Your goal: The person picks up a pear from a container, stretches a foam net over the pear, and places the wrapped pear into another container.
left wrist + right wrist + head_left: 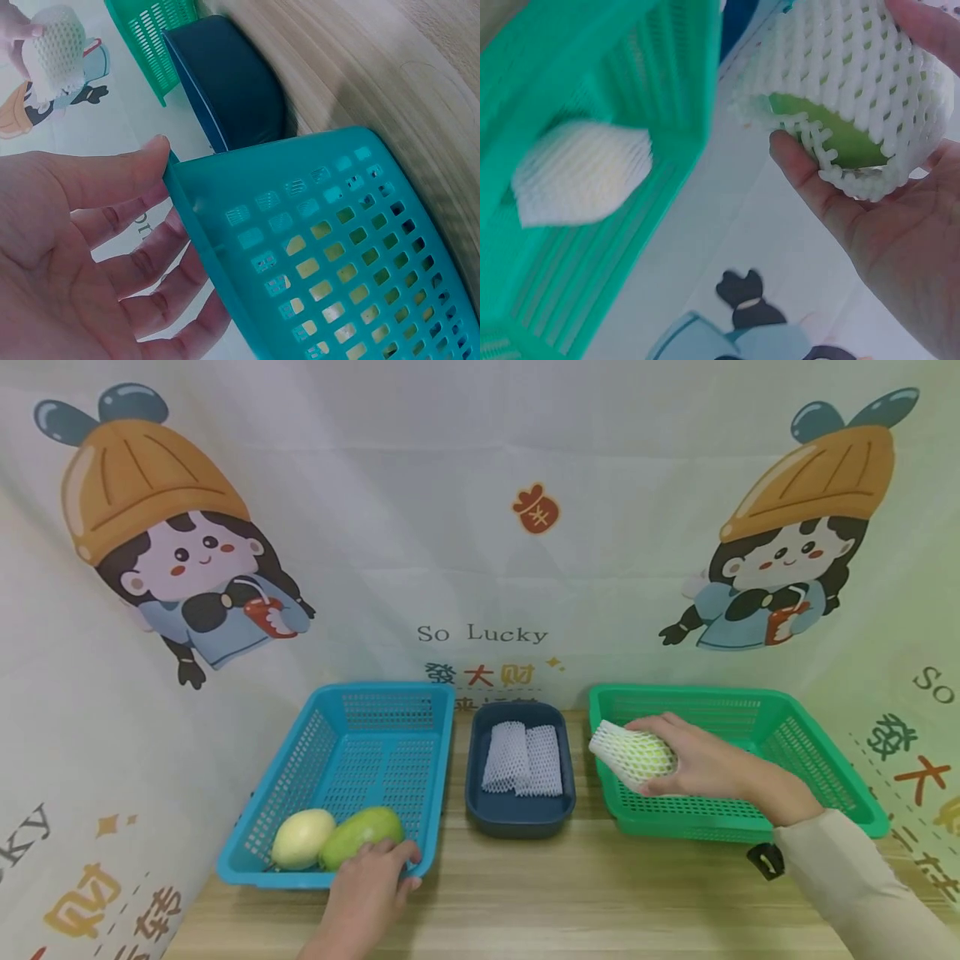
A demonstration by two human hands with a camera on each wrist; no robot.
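My right hand (701, 758) holds a green fruit in a white foam net (637, 758) above the left part of the green basket (712, 696). In the right wrist view, green skin shows at the net's open end, and another net-wrapped fruit (581, 176) lies inside that basket. My left hand (370, 881) grips the near right rim of the blue basket (375, 760), thumb on one side and fingers on the other. Beside that hand, a pale yellow fruit (303, 839) and a larger green fruit (367, 831) lie together in the basket's near end.
A navy tray (521, 828) stands between the two baskets and holds two flat white foam nets (508, 758). The wooden table (540, 902) runs along the front. A printed cloth (480, 568) hangs behind and at both sides.
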